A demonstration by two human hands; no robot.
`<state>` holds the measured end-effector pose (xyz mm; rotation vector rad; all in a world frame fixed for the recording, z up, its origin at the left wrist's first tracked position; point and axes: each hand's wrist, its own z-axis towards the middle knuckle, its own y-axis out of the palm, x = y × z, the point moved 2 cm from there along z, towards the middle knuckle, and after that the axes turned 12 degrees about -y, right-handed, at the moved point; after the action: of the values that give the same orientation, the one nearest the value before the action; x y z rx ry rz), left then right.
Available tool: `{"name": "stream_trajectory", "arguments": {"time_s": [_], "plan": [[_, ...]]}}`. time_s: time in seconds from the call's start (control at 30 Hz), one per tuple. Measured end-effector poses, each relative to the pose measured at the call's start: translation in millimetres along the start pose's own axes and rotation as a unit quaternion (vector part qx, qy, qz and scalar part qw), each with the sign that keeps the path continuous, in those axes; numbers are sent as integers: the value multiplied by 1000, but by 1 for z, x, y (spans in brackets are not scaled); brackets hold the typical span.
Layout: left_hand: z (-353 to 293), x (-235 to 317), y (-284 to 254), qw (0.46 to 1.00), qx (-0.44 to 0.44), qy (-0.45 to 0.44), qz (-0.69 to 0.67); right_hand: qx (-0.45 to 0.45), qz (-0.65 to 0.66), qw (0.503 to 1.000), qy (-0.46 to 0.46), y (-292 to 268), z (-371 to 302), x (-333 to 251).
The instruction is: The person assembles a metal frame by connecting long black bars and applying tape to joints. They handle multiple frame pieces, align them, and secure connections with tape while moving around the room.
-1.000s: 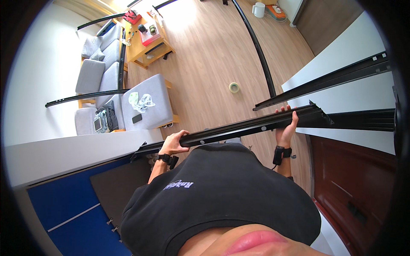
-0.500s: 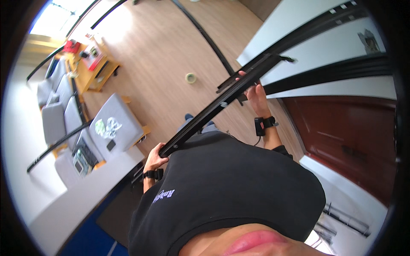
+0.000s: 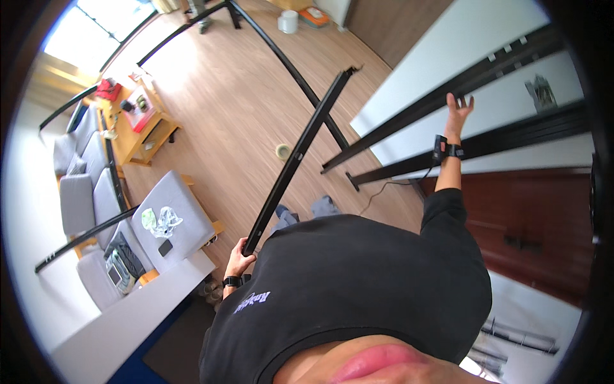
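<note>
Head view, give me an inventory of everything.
Held beam: one, black, centre
Wall beams: two, black, right
Other beams: several, black, farther off
Tape roll: one, pale green, floor
Sofa: one, grey, left
Padded seat: one, grey, beside sofa
Crumpled plastic: count unclear, translucent, padded seat
Phone: one, dark, padded seat
Low table: one, yellowish, upper left
Bag: one, red, low table
Container: one, white, top
Door: one, brown, right
Left hand: one, black wristband, gripping held beam
Right hand: one, black wristband, open near wall beams

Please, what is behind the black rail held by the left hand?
Behind the black rail: wooden floor and, toward its far end, a second black bar. The portions directly behind the rail are covered and cannot be seen.
</note>
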<state>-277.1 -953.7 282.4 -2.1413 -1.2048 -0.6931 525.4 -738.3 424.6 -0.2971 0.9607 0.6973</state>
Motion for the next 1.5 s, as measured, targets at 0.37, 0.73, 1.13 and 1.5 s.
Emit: {"name": "stream_trajectory", "arguments": {"time_s": [0.37,0.73,1.13,1.5], "plan": [[5,-75,67,979,2,-199,-36,110,-73,990,-53,18,9,35],[4,-139,93,936,35,-349,-10,99,-121,987,-44,34,-12,1],[0,-152,88,926,62,-371,-1,90,-114,989,-30,45,-29,-13],[-12,-169,91,921,69,-384,0,46,-75,995,-41,70,-39,-32]]}}
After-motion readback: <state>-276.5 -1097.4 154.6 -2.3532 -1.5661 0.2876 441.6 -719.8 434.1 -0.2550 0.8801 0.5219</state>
